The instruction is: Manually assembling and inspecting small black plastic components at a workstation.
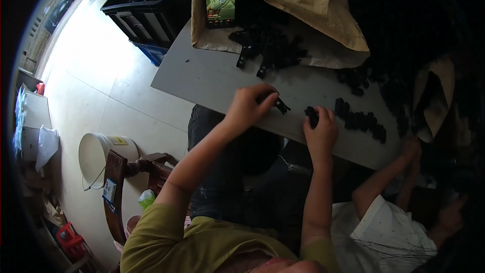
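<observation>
My left hand (248, 105) pinches a small black plastic part with two prongs (282, 105), held over the near edge of the grey table (303, 88). A little to the right, my right hand (322, 127) is closed on a dark black piece (311, 116); its exact shape is hard to make out. Just beyond that hand, several black parts stand lined up in a row (361, 120) on the tabletop. Farther back lies a loose heap of similar black parts (270, 45), partly on brown paper.
An open brown paper sack (313, 5) lies at the back, with a lit phone (220, 0) propped on it. A black crate (146, 10) stands at far left. A white bucket (103, 154) and wooden chair (117, 187) are left. Another person in white (389, 232) sits at right.
</observation>
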### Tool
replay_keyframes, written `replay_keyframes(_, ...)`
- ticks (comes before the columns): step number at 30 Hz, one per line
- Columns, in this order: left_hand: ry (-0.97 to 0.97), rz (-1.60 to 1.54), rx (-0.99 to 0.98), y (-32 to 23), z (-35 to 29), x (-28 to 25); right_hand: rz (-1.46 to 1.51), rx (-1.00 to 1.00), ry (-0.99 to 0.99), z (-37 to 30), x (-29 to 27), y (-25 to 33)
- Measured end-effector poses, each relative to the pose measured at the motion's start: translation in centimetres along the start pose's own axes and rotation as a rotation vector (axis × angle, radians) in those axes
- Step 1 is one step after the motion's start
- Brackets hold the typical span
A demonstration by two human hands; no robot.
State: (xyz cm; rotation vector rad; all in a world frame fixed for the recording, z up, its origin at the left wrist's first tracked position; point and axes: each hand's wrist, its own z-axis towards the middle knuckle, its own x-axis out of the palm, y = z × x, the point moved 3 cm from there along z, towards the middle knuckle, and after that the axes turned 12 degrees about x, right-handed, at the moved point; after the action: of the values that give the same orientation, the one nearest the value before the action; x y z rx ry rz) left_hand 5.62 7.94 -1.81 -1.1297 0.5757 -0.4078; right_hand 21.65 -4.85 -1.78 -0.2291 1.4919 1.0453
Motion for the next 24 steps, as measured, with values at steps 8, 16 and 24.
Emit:
replay_keyframes(8,-0.038,0.056,0.127,-0.3,-0.1,2.2,0.359,-0.241,0.076,-1.5,-0.4,3.7)
replay_keyframes(16,0.045,-0.004,0.119,-1.3,-1.1,2.6,0.310,-0.213,0.150,-2.3,-0.9,4.0)
replay_keyframes(24,0.248,-0.252,0.169,-2.2,-1.7,0.9,0.869,0.153,0.594,-2.5,0.8,0.7)
